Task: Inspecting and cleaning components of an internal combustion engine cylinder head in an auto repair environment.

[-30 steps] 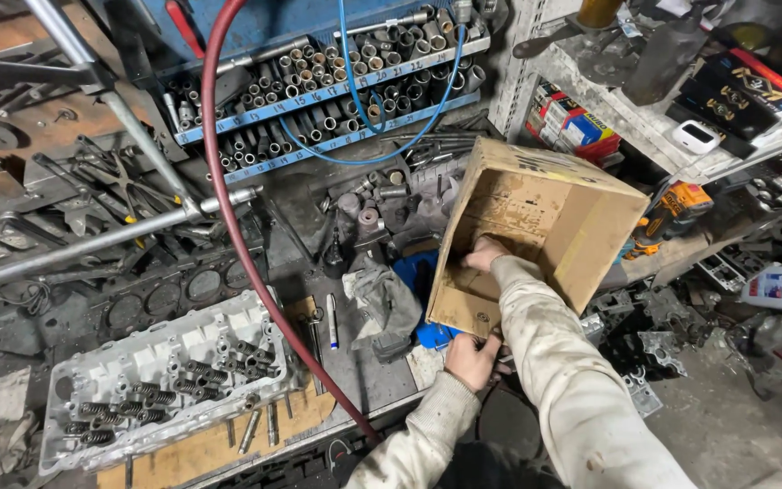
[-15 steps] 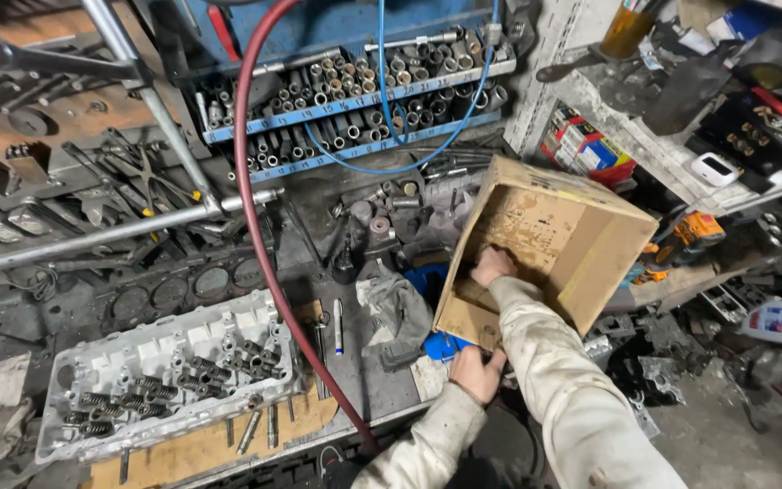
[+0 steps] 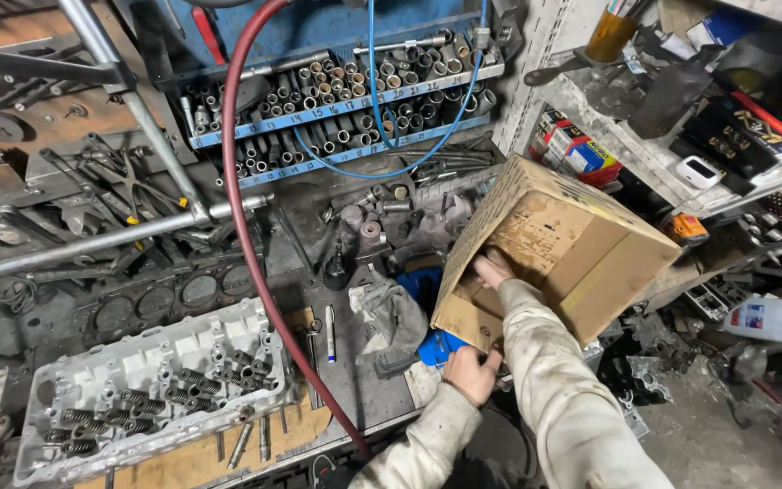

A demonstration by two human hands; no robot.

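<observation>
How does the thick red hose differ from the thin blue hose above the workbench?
The thick red hose is much wider than the thin blue hose. The red hose runs down across the bench to its front edge; the blue hose loops only in front of the blue socket rack. Both hang from above.

one cardboard box (two hands)

Box: brown corrugated cardboard, matt, stained and scuffed. Sleeves: pale cloth, soiled, rough weave. Cylinder head: cast metal, dull grey, with darker steel springs. Hose: red rubber, faintly glossy. Sockets: worn steel, held in blue painted racks. Rag: grey cloth, greasy. Bench top: dark, oily metal.
</observation>
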